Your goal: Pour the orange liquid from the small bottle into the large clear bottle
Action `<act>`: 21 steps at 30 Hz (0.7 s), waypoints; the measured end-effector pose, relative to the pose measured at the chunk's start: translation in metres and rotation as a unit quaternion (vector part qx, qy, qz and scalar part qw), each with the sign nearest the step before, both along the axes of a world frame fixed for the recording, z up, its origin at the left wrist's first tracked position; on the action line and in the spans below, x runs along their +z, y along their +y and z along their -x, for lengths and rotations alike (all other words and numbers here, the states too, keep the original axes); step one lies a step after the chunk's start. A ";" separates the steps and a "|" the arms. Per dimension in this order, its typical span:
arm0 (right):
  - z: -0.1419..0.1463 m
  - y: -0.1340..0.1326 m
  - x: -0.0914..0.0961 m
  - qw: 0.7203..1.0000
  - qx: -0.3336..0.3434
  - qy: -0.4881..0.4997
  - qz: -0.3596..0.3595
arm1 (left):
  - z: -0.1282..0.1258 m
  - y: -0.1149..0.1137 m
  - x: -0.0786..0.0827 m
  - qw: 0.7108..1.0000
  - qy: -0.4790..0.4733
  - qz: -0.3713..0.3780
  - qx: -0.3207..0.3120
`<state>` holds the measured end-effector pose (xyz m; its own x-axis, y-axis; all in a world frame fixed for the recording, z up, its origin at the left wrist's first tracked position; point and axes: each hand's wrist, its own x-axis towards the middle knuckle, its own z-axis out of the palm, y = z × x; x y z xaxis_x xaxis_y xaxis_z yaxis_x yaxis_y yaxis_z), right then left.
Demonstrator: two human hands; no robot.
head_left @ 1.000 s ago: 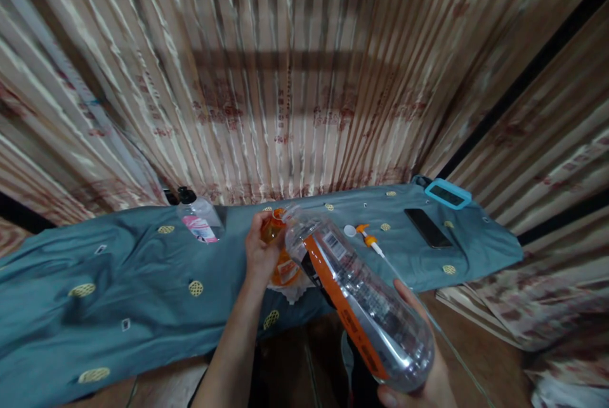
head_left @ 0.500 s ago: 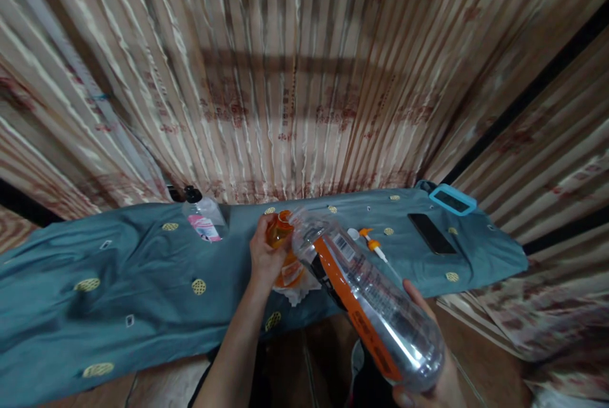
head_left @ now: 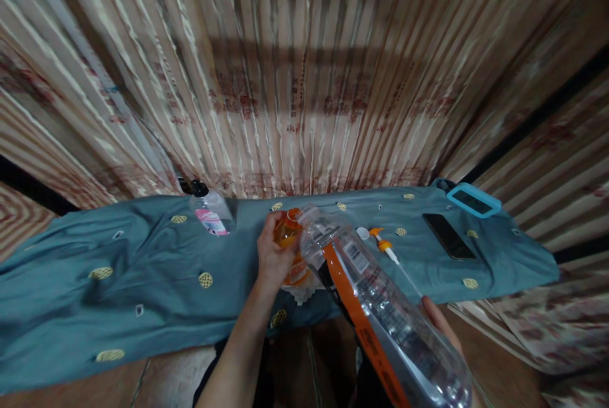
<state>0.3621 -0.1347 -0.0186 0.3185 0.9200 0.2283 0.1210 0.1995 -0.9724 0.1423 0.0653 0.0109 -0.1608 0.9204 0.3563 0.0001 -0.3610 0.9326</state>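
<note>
Your left hand (head_left: 276, 262) curls round the orange bottle (head_left: 287, 231), lower centre; your right hand (head_left: 443, 324) clasps the clear bottle (head_left: 380, 306). Tilt gently

Single head cam, shooting from the wearer's head above the forearms (head_left: 243, 348), facing forward and tipped down; frame centre lands just above where the curtain (head_left: 295, 78) meets the teal cloth (head_left: 164, 306). Wide and close: left hand (head_left: 275, 256) just below centre, right hand (head_left: 443, 325) lower right, both near the lens. Curtain takes the upper half, floor (head_left: 166, 377) shows along the bottom and lower right.
</note>
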 end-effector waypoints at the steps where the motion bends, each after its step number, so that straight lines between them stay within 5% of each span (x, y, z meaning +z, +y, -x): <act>1: -0.001 -0.001 -0.001 1.000 -0.003 0.022 0.008 | -0.001 0.000 0.000 1.000 -0.001 -0.002 0.001; 11: 0.010 -0.004 0.008 0.986 -0.081 0.108 0.102 | -0.001 -0.001 0.002 1.000 -0.006 0.002 0.009; 21: 0.004 -0.008 0.008 0.992 -0.067 0.069 0.084 | 0.001 -0.001 0.005 1.000 0.000 0.013 0.008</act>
